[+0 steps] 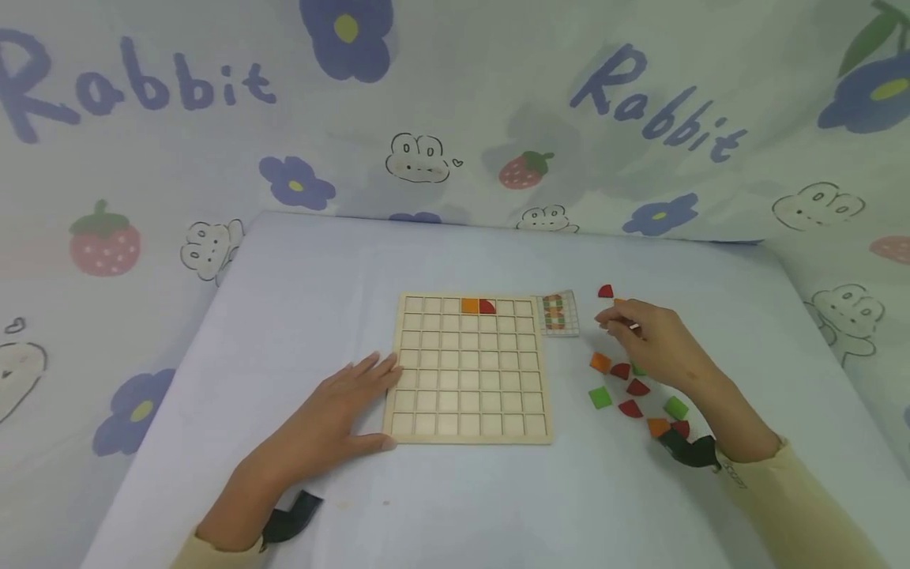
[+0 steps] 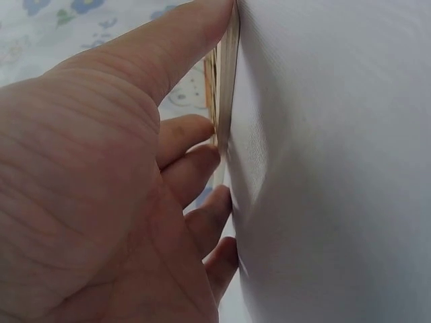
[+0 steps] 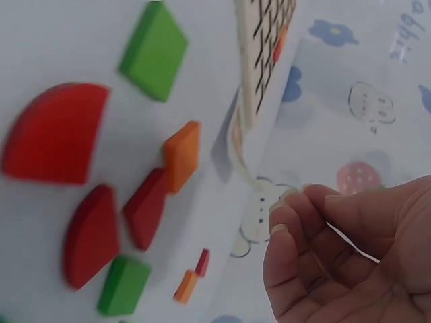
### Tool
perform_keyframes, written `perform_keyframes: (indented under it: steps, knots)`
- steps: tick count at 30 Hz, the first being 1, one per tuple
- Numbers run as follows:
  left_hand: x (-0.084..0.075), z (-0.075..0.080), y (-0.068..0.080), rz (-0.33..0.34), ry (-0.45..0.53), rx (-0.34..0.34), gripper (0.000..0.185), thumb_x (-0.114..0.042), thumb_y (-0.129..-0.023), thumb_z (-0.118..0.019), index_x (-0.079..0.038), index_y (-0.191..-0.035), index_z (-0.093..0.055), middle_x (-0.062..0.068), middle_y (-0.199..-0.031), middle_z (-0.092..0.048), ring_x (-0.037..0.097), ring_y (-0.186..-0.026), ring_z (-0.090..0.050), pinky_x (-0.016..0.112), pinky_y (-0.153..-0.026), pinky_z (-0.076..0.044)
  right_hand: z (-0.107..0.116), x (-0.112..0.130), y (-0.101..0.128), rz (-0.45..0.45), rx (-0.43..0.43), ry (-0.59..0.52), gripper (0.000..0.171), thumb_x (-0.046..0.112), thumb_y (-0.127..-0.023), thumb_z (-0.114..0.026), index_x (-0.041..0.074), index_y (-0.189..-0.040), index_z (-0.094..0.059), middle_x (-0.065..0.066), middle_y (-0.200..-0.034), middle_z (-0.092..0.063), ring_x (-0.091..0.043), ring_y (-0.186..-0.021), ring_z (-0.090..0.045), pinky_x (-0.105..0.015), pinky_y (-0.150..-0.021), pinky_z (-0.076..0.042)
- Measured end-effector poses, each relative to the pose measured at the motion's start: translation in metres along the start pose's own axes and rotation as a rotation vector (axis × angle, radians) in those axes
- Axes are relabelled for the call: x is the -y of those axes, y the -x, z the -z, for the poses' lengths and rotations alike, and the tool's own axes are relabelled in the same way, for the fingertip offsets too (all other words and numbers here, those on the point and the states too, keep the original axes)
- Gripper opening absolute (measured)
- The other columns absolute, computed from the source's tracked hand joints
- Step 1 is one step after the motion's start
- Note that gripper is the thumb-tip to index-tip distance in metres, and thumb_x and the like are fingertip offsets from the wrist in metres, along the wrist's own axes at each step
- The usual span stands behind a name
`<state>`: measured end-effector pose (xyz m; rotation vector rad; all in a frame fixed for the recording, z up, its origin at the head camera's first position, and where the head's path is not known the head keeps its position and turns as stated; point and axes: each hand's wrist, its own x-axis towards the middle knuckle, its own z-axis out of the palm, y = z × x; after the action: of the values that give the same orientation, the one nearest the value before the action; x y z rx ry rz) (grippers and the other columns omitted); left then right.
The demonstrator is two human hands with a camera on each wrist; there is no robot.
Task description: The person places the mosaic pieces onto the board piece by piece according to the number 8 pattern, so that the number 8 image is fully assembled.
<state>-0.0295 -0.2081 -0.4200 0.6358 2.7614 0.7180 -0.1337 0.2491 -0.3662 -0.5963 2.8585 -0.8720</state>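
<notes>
A wooden grid board [image 1: 469, 439] lies on the table. An orange square [image 1: 469, 306] and a red quarter-circle piece [image 1: 486, 307] sit side by side in its top row. My left hand [image 1: 341, 415] rests against the board's left edge, fingers and thumb extended. Right of the board, my right hand [image 1: 657, 344] hovers over loose pieces, fingers loosely curved and thumb near the fingertips; nothing shows between them in the right wrist view. Just beyond its fingers are a red quarter-circle [image 1: 606, 291] and a partly covered orange piece [image 3: 186, 286].
A small pattern card [image 1: 560, 314] lies by the board's upper right edge. Several red, orange and green pieces are scattered nearer me, among them a green square [image 1: 600, 397] and an orange square [image 1: 600, 363]. A printed cloth [image 1: 455, 103] hangs behind the table.
</notes>
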Motion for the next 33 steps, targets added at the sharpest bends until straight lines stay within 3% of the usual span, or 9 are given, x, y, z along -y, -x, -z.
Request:
perform_keyframes:
  steps: [5,14,19,23,33]
  knots:
    - [0.0,0.001,0.0,0.002,-0.001,0.003,0.094,-0.042,-0.086,-0.085,-0.014,-0.163,-0.038,-0.003,-0.172,-0.024,0.028,-0.159,-0.017,0.057,-0.126,-0.017,0.001,-0.014,0.016,-0.036,0.104,0.072,0.026,0.0,-0.1,-0.067,0.001,-0.125,-0.072,-0.012,-0.118,-0.072,-0.026,-0.1,-0.066,-0.045,-0.084,-0.061]
    - [0.001,0.001,0.0,0.001,0.013,0.006,0.095,-0.041,-0.086,-0.086,-0.014,-0.163,-0.038,-0.003,-0.172,-0.024,0.027,-0.159,-0.017,0.057,-0.126,-0.017,0.005,-0.036,0.027,-0.111,0.164,0.247,0.032,0.008,-0.094,-0.077,-0.001,-0.123,-0.073,-0.015,-0.116,-0.071,-0.036,-0.106,-0.063,-0.059,-0.092,-0.058]
    - [0.001,0.001,0.0,0.004,0.007,0.012,0.095,-0.042,-0.087,-0.085,-0.014,-0.164,-0.037,-0.003,-0.172,-0.023,0.027,-0.16,-0.016,0.057,-0.126,-0.017,0.007,-0.047,0.03,-0.112,0.185,0.255,0.028,0.008,-0.092,-0.078,-0.001,-0.118,-0.075,-0.012,-0.11,-0.072,-0.034,-0.101,-0.064,-0.057,-0.089,-0.059]
    - [0.001,0.001,0.001,0.009,0.001,0.014,0.095,-0.043,-0.087,-0.085,-0.016,-0.164,-0.037,-0.004,-0.172,-0.023,0.027,-0.16,-0.016,0.057,-0.126,-0.017,0.006,-0.054,0.032,-0.124,0.216,0.268,0.029,0.008,-0.09,-0.079,0.001,-0.118,-0.074,-0.014,-0.111,-0.07,-0.038,-0.105,-0.062,-0.06,-0.091,-0.058]
    - [0.002,0.001,0.0,0.003,0.017,0.012,0.094,-0.045,-0.088,-0.083,-0.018,-0.165,-0.036,-0.005,-0.173,-0.021,0.027,-0.16,-0.014,0.057,-0.126,-0.016,0.006,-0.063,0.033,-0.239,0.205,0.197,0.032,0.016,-0.09,-0.082,-0.003,-0.114,-0.071,-0.01,-0.101,-0.068,-0.031,-0.094,-0.063,-0.055,-0.085,-0.06]
